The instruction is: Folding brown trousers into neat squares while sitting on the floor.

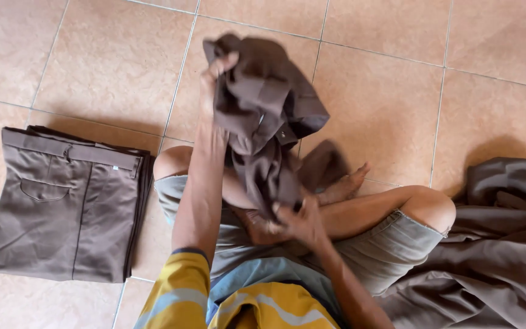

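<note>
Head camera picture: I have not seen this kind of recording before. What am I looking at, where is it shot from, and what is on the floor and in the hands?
There is no machine here. A person wears one camera on the head, so you look down at their own arms and crossed legs as they sit on a tan tiled floor.

The left hand is raised and grips the upper end of a crumpled brown garment. The right hand is low, near the lap, and grips the garment's lower end, so the cloth hangs between the two hands.

On the floor at the picture's left lies a stack of folded brown trousers, neat and flat. At the right edge, beside the knee, lies a loose heap of dark brown clothes, unfolded. A small red thing shows at its far edge; I cannot tell what it is.
</note>
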